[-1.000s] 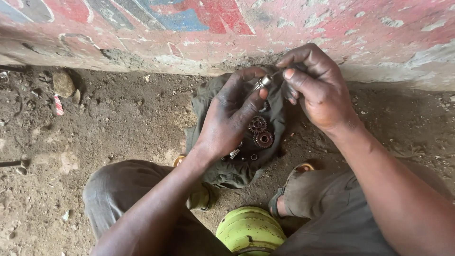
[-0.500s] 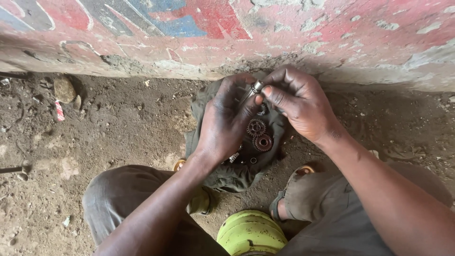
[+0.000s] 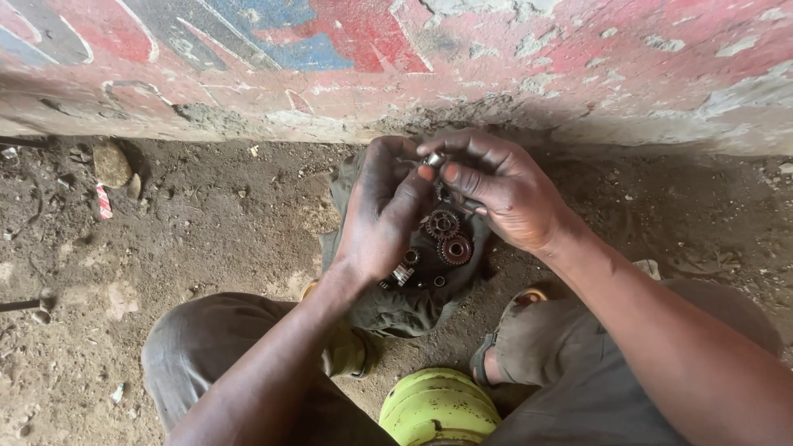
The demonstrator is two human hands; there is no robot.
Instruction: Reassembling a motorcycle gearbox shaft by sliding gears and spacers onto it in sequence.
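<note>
Hands (image 3: 438,198) | pinch small metal part (image 3: 433,158) | axis unclear

Flaking painted wall (image 3: 496,58) in red, blue and white up top, bare dirt floor (image 3: 206,231) below, littered with small stones (image 3: 110,163)

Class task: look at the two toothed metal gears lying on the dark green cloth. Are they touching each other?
Touching. The head view shows the two toothed metal gears with rims meeting, no gap visible, on the dark green cloth.

Small metal part (image 3: 433,158) mostly finger-hidden
</note>
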